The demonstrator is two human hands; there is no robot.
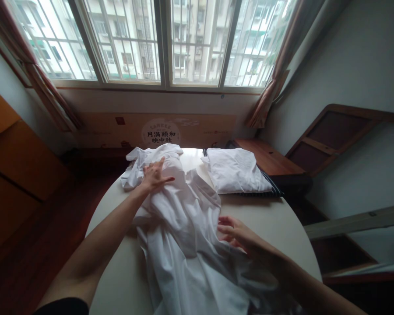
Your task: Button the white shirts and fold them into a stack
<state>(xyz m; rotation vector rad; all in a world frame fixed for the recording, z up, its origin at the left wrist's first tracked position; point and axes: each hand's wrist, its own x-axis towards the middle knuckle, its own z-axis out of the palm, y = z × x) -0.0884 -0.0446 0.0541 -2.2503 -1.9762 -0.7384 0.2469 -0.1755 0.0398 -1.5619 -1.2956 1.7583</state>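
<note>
A rumpled white garment (184,227), perhaps a shirt or coat, lies lengthwise over the round table, its near end running out of the bottom of the view. My left hand (156,176) rests on its far part, fingers spread and thumb stretched to the right. Beside the garment's right edge is my right hand (233,231), its fingers apart and slightly bent. Whether those fingertips touch the cloth, I cannot tell. Bunched white fabric (134,168) lies to the left of my left hand, at the table's far side.
At the back right of the pale round table (259,232) sits a folded white garment (238,170) on dark striped cloth (274,187). Behind it stands a brown wooden surface (269,157). A printed cardboard panel (197,127) leans below the barred window (164,43).
</note>
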